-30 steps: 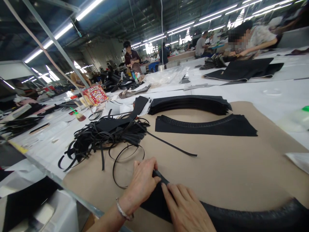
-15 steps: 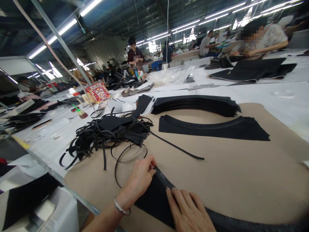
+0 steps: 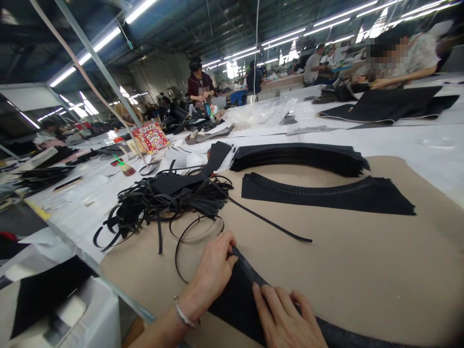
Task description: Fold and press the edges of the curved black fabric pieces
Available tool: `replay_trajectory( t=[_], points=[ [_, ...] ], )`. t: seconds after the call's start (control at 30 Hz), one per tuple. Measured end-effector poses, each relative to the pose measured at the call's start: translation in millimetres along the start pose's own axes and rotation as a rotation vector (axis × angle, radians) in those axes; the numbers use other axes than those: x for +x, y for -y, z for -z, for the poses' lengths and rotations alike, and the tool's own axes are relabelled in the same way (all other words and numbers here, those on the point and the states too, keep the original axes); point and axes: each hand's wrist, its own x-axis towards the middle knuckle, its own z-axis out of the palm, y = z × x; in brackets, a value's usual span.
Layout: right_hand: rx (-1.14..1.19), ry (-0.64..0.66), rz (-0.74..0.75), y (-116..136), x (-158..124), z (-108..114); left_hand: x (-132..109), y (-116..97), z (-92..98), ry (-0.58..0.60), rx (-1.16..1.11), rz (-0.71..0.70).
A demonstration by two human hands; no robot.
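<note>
A black curved fabric or leather panel (image 3: pixel 237 304) lies on the tan work mat (image 3: pixel 348 261) just in front of me. A darker folded-looking band (image 3: pixel 246 266) runs along its curved edge. My left hand (image 3: pixel 216 263) pinches the far end of that edge between thumb and fingers. My right hand (image 3: pixel 288 316) rests flat on the panel, fingers stretched out and fingertips on the band. Beyond my hands lies a tangled heap of thin black strips (image 3: pixel 174 193). To its right are a thick stack of black curved pieces (image 3: pixel 297 158) and a thinner stack (image 3: pixel 326 193).
One loose black strip (image 3: pixel 268 220) crosses the mat. A glue bottle with a green tip (image 3: pixel 126 168) and a red patterned box (image 3: pixel 150 137) stand at the left back. A metal table edge (image 3: pixel 134 304) runs at left. Co-workers sit across the table, including one person (image 3: pixel 406 60) at right.
The view has shifted slightly, moving everything a little to the right. My hands stay on the panel in nearly the same places. The co-worker at the back leans lower.
</note>
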Motion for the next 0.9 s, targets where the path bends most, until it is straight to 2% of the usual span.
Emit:
replay_trajectory(
  t=[0.1, 0.23, 0.27, 0.33, 0.43, 0.5, 0.7, 0.77, 0.9],
  points=[
    [0.019, 0.003, -0.018, 0, 3, 4, -10, 8, -2.5, -0.023, -0.019, -0.116],
    [0.046, 0.016, -0.022, 0, 6, 7, -25, 28, -4.1, -0.089, 0.104, -0.513],
    [0.047, 0.025, -0.021, 0, 6, 7, -27, 32, -3.6, -0.093, 0.164, -0.587],
    [0.049, 0.042, -0.024, 0, 6, 6, -31, 37, -1.6, -0.075, 0.267, -0.648],
    [0.067, 0.059, -0.026, -1, 7, 5, -33, 38, 2.6, -0.032, 0.322, -0.672],
    [0.079, 0.055, -0.038, -2, 10, 5, -32, 37, 5.9, 0.001, 0.295, -0.638],
    [0.158, 0.028, -0.158, 2, 25, 9, -11, 30, 21.4, 0.015, -0.059, -0.392],
    [0.210, 0.073, -0.221, 5, 33, 10, -1, 26, 26.9, 0.085, -0.066, -0.387],
    [0.268, 0.217, -0.365, 9, 50, 10, 17, 17, 34.1, 0.316, 0.109, -0.427]
  ],
)
